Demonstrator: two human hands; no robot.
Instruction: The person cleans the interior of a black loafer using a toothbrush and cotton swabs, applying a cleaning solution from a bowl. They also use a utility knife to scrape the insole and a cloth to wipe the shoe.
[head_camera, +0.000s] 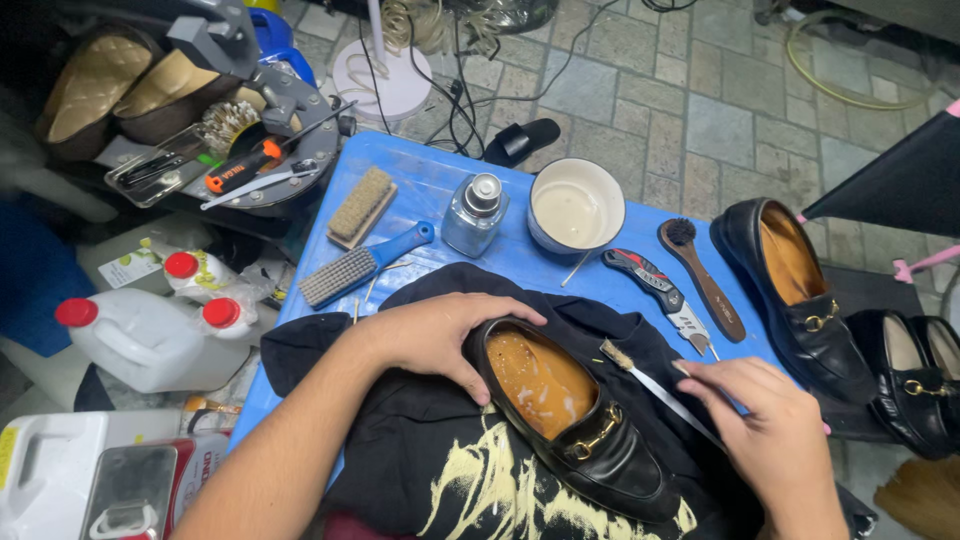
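Note:
A black loafer (590, 450) with a gold buckle and a wet tan insole lies on a black printed cloth (440, 470) spread over a blue table (420, 180). My left hand (440, 335) grips the loafer's heel end. My right hand (775, 435) holds a thin white toothbrush (650, 385), whose bristled head rests at the shoe's right rim.
On the table stand a bowl of milky liquid (575, 210), a glass bottle (475, 212), two scrub brushes (360, 205), a utility knife (665, 295) and a wooden dauber brush (700, 270). Other black loafers (800, 295) sit to the right. White jugs (150, 335) stand on the left.

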